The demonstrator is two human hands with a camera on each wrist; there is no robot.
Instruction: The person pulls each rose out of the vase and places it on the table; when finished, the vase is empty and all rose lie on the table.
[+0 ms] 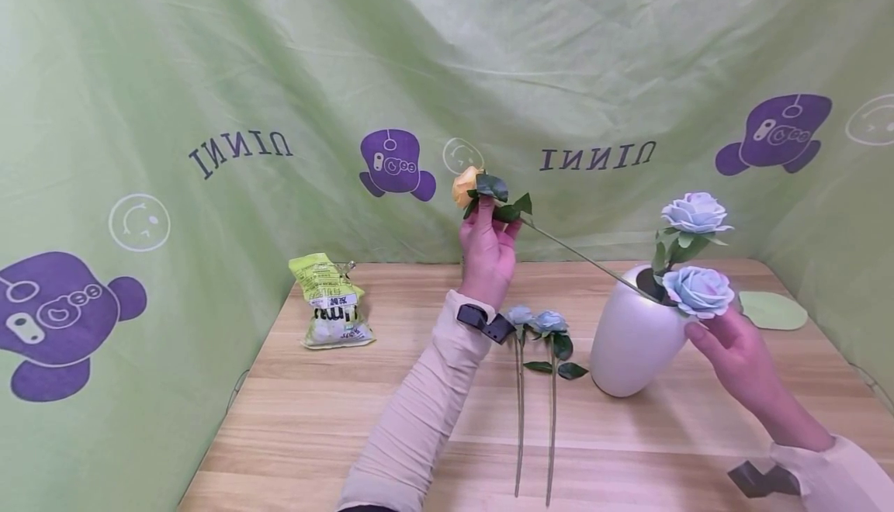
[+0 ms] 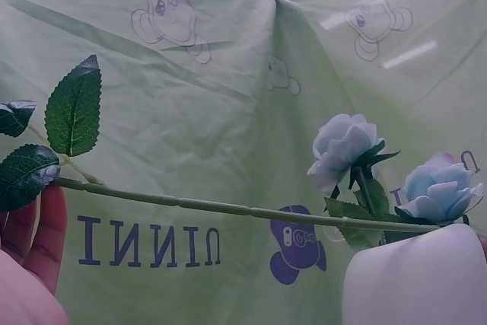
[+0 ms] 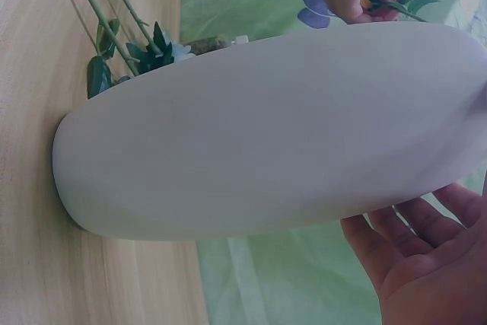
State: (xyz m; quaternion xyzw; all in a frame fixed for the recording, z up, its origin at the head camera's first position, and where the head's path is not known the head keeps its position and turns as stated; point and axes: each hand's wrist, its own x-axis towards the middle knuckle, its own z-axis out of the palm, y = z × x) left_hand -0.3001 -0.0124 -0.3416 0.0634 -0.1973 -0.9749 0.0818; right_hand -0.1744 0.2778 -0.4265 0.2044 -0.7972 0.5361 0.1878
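My left hand (image 1: 491, 252) grips an artificial orange-yellow rose (image 1: 466, 186) by its stem, just under the bloom among dark green leaves. The rose's long stem (image 2: 190, 203) slants down to the right, and its lower end reaches into the mouth of a white vase (image 1: 632, 349). That vase leans to the right on the table. My right hand (image 1: 740, 357) holds it near the rim on the right side, with the thumb in front and fingers (image 3: 396, 230) against the wall. Two pale blue roses (image 1: 698, 292) stand in the vase; their lower stems are hidden inside.
Two more blue roses (image 1: 549, 322) lie on the wooden table (image 1: 279, 434), left of the vase, stems toward me. A green-and-white plastic packet (image 1: 334, 306) stands at the back left. Behind the vase at right lies a flat light-green piece (image 1: 774, 310). Green printed cloth (image 1: 594, 70) surrounds the table.
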